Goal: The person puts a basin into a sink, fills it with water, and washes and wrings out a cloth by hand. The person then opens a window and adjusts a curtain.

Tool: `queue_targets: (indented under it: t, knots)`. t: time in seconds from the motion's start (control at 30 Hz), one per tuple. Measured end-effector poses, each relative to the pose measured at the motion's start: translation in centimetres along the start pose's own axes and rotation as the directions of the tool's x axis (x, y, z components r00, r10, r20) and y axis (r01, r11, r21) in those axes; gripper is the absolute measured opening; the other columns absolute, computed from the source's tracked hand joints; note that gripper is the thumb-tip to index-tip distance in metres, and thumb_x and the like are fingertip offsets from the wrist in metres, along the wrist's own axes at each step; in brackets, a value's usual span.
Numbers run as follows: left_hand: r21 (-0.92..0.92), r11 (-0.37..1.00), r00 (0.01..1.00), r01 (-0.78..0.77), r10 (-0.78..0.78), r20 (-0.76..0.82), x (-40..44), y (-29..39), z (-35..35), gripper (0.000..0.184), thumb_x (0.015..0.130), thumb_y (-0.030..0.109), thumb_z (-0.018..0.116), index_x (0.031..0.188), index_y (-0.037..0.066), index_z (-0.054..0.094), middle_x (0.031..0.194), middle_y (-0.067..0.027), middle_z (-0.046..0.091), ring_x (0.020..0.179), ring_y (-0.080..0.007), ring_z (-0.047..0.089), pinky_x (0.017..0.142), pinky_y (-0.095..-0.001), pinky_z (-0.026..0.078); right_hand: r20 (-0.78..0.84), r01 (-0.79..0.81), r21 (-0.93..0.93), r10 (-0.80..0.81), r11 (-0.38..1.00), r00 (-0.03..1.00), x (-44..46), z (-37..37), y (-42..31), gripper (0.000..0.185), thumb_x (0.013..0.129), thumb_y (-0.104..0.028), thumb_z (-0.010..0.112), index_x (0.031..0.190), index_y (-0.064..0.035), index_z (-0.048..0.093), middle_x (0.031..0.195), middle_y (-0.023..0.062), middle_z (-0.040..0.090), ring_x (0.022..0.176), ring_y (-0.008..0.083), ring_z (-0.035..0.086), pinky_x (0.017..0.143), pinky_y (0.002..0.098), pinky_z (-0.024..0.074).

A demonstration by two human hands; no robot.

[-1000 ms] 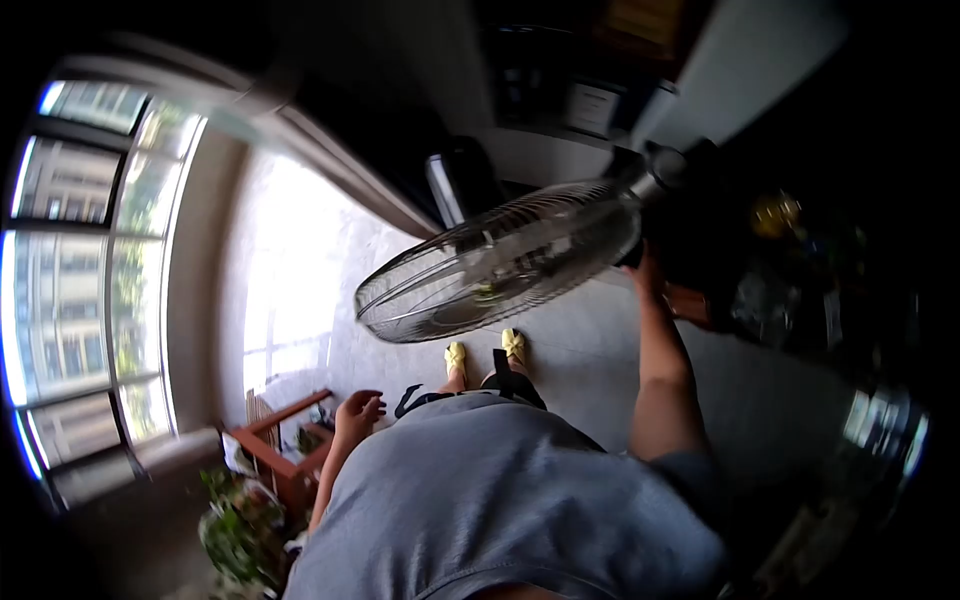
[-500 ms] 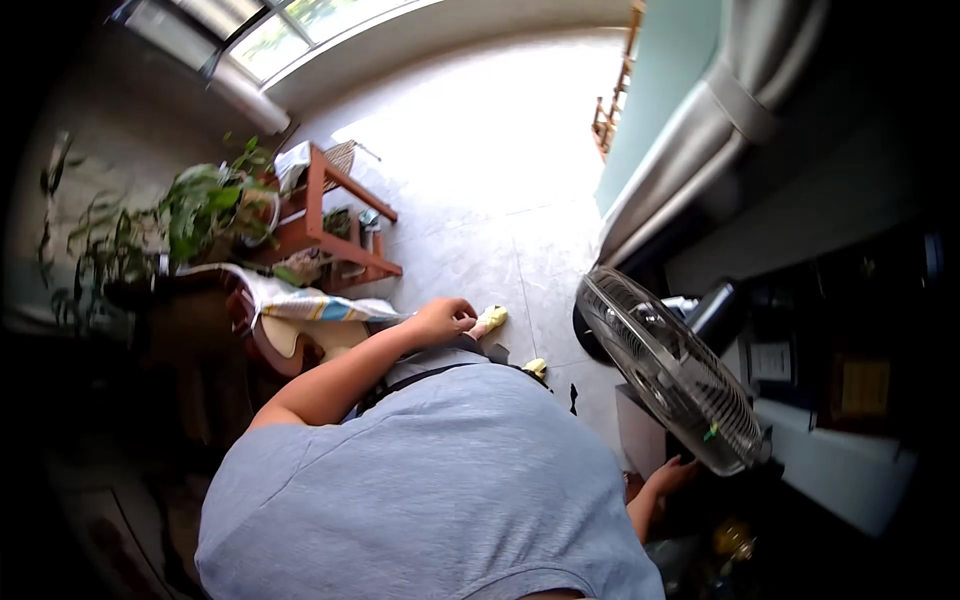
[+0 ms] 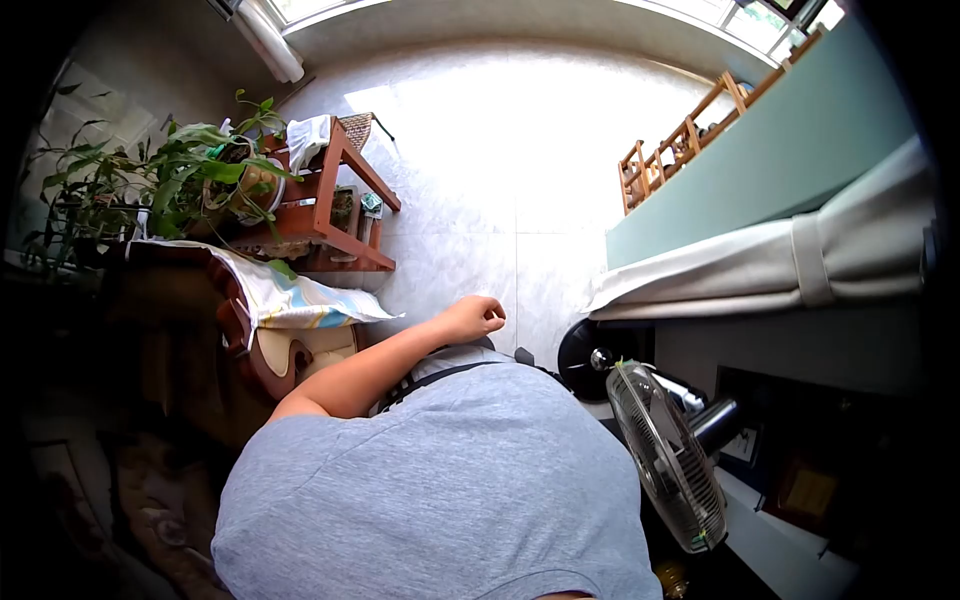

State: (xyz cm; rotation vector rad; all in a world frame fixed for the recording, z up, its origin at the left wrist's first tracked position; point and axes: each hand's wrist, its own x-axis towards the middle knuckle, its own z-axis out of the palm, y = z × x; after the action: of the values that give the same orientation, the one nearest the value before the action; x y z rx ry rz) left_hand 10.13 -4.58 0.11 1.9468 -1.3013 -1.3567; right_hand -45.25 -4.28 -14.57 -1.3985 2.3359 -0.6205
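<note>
My left hand point(image 3: 474, 318) hangs in front of my waist above the tiled floor, its fingers loosely curled; whether anything is inside them is hard to tell. Nearest to it on the left is a patterned cloth point(image 3: 305, 300) draped over a wooden chair with a cream cushion point(image 3: 290, 350). My right hand is out of sight, behind my body or beyond the lower right. On the right stands a fan with a round wire cage point(image 3: 668, 455), tilted in view, and a round black base point(image 3: 590, 360).
A reddish wooden stand point(image 3: 330, 225) with a potted plant point(image 3: 255, 190) is at the left. A beige curtain point(image 3: 750, 265), tied back, hangs beside a pale green panel point(image 3: 780, 130) at the right. Wooden racks point(image 3: 690, 145) stand behind the panel.
The view has swung from the window side towards the bright floor. The fan now appears lower right, and my right hand, earlier at the fan, has left the view. My left hand stays loosely curled.
</note>
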Motion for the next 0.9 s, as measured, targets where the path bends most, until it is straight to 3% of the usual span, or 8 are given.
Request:
queue_targets:
  t: [0.23, 0.43, 0.47, 0.6, 0.67, 0.77, 0.83, 0.9]
  knots:
    - [-0.062, 0.998, 0.998, -0.021, 0.017, -0.055, 5.0, -4.4, -11.7, 0.028, 0.087, 0.024, 0.063, 0.102, 0.001, 0.068, 0.091, -0.0161, 0.071, 0.082, -0.0262, 0.068, 0.076, -0.0361, 0.053, 0.37, 0.119, 0.025, -0.12, 0.993, 0.921, 3.5, 9.0, -17.5, 0.027, 0.083, -0.005, 0.062, 0.11, -0.0016, 0.064, 0.092, 0.0188, 0.066, 0.087, 0.0299, 0.062, 0.076, 0.0402, 0.0512]
    - [-0.1, 0.994, 0.967, 0.046, -0.069, -0.243, 7.0, -8.0, -19.5, 0.026, 0.089, 0.022, 0.064, 0.106, 0.002, 0.067, 0.09, -0.0109, 0.07, 0.079, -0.019, 0.065, 0.073, -0.0333, 0.052, 0.613, 0.223, 0.026, -0.192, 0.974, 0.766, 5.7, 15.3, -30.0, 0.027, 0.082, -0.005, 0.062, 0.109, -0.0026, 0.064, 0.089, 0.017, 0.067, 0.082, 0.0273, 0.063, 0.072, 0.039, 0.0518]
    - [-0.129, 0.989, 0.956, 0.079, -0.112, -0.271, 7.2, -8.2, -20.9, 0.026, 0.088, 0.023, 0.063, 0.1, 0.001, 0.068, 0.089, -0.0156, 0.07, 0.082, -0.0259, 0.068, 0.075, -0.0356, 0.053, 0.64, 0.23, 0.019, -0.188, 0.973, 0.745, 6.1, 16.1, -31.6, 0.026, 0.082, -0.004, 0.062, 0.109, -0.0027, 0.064, 0.088, 0.0167, 0.067, 0.081, 0.0268, 0.063, 0.071, 0.0388, 0.0519]
    - [-0.208, 0.971, 0.95, 0.119, -0.172, -0.262, 9.7, -10.3, -25.2, 0.033, 0.086, 0.024, 0.065, 0.11, 0.002, 0.064, 0.095, -0.0173, 0.069, 0.09, -0.0284, 0.066, 0.081, -0.0382, 0.052, 0.73, 0.248, -0.03, -0.148, 0.968, 0.667, 8.0, 18.8, -36.3, 0.026, 0.082, -0.004, 0.062, 0.108, -0.0033, 0.065, 0.086, 0.0155, 0.067, 0.078, 0.0251, 0.064, 0.068, 0.0379, 0.0522]
    - [0.033, 0.994, 0.87, 0.107, -0.077, -0.488, 11.7, -13.4, -26.9, 0.051, 0.083, 0.022, 0.068, 0.128, 0.003, 0.053, 0.119, -0.0223, 0.061, 0.108, -0.0349, 0.059, 0.093, -0.0424, 0.048, 0.767, 0.258, -0.065, -0.116, 0.964, 0.63, 9.1, 20.0, -37.8, 0.026, 0.082, -0.004, 0.062, 0.107, -0.0036, 0.065, 0.084, 0.0149, 0.067, 0.076, 0.0242, 0.064, 0.067, 0.0375, 0.0524]
    - [0.304, 0.897, 0.643, 0.322, 0.028, -0.765, 14.8, -16.9, -33.2, 0.076, 0.078, 0.016, 0.071, 0.144, 0.003, 0.034, 0.145, -0.0256, 0.036, 0.127, -0.0439, 0.042, 0.105, -0.0482, 0.039, 0.826, 0.295, -0.126, -0.065, 0.947, 0.56, 10.7, 21.5, -39.9, 0.025, 0.081, -0.004, 0.062, 0.107, -0.0041, 0.065, 0.082, 0.014, 0.067, 0.073, 0.0229, 0.064, 0.065, 0.0369, 0.0527]
    - [0.217, 0.759, 0.45, 0.614, -0.111, -0.886, 16.6, -18.4, -38.4, 0.081, 0.078, 0.015, 0.068, 0.148, 0.005, 0.028, 0.152, -0.0236, 0.028, 0.139, -0.0404, 0.031, 0.116, -0.0466, 0.024, 0.86, 0.346, -0.162, -0.04, 0.924, 0.509, 12.4, 22.8, -41.4, 0.025, 0.081, -0.004, 0.062, 0.106, -0.0044, 0.065, 0.081, 0.0134, 0.068, 0.072, 0.022, 0.065, 0.063, 0.0365, 0.0529]
    - [0.116, 0.606, 0.305, 0.787, -0.219, -0.927, 17.5, -22.7, -43.1, 0.075, 0.085, 0.013, 0.058, 0.151, 0.007, 0.025, 0.157, -0.0196, 0.023, 0.144, -0.0355, 0.026, 0.118, -0.0469, 0.02, 0.889, 0.398, -0.18, -0.024, 0.899, 0.457, 14.2, 24.1, -43.2, 0.025, 0.081, -0.003, 0.062, 0.106, -0.0047, 0.066, 0.08, 0.0128, 0.068, 0.07, 0.0211, 0.065, 0.062, 0.0361, 0.0531]
